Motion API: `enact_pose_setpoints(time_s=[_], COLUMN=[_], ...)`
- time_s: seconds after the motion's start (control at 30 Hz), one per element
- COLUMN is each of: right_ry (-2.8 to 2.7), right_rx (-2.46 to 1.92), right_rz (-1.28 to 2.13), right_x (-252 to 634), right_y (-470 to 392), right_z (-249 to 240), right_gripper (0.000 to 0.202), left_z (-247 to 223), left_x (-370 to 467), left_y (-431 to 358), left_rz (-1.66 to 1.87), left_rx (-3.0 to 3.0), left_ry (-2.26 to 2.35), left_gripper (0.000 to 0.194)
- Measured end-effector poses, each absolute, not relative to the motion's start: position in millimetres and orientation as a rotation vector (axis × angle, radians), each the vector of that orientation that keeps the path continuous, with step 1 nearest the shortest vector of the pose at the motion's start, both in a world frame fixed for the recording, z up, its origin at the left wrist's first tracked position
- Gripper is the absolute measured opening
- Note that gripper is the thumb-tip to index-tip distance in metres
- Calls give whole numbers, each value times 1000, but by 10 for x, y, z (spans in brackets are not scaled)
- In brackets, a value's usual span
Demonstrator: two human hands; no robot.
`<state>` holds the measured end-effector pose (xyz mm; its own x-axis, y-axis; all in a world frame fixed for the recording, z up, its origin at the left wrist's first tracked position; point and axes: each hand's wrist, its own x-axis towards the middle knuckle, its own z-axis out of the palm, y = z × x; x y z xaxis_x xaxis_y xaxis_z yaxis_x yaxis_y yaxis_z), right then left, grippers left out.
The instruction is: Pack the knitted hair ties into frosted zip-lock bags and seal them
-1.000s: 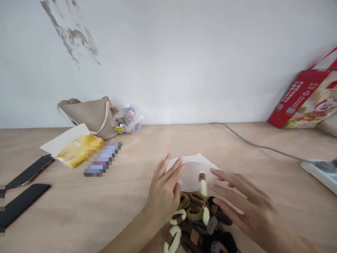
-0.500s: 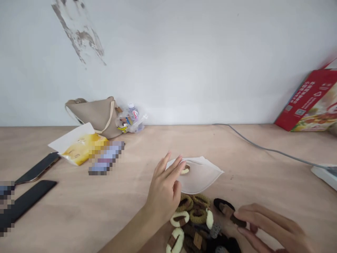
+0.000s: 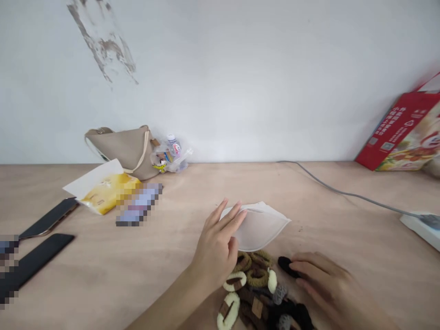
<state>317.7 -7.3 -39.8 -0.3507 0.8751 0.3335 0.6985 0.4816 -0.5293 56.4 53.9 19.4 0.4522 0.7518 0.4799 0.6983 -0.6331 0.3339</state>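
My left hand lies over a whitish translucent pouch, fingers stretched out across its left side. Whatever is under the palm is hidden. On the right, my right hand pinches a black hair tie close to the table top. Between the hands is a pile of fuzzy hair ties: olive-brown ones nearest the pouch, cream ones on the left, and grey and black ones at the lower right. Some carry brown patches.
Phones and a yellow packet lie on the left of the table. Behind them are a beige bag and a bottle in clear plastic. A grey cable runs to a white power strip; a red box stands behind it.
My right hand has shifted left and slightly away from me, covering more of the black hair tie. The cream hair tie seen beside my left fingertips is no longer visible.
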Motion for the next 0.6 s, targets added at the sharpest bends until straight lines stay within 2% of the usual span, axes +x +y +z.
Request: enact_pose_setpoints(time_s=[0.37, 0.47, 0.6], right_ry=[-1982, -2010, -2225], right_rx=[-876, -927, -906], right_rz=[46, 51, 235], right_x=[2813, 2716, 2704], right_y=[1, 5, -18], right_z=[115, 165, 156], right_gripper=[23, 26, 37], left_z=[229, 227, 280], left_x=[530, 494, 482], left_y=[497, 487, 513], left_rz=[832, 820, 822], left_rx=[2596, 2566, 2551], left_ry=[1267, 1302, 1313], left_gripper=[67, 67, 67])
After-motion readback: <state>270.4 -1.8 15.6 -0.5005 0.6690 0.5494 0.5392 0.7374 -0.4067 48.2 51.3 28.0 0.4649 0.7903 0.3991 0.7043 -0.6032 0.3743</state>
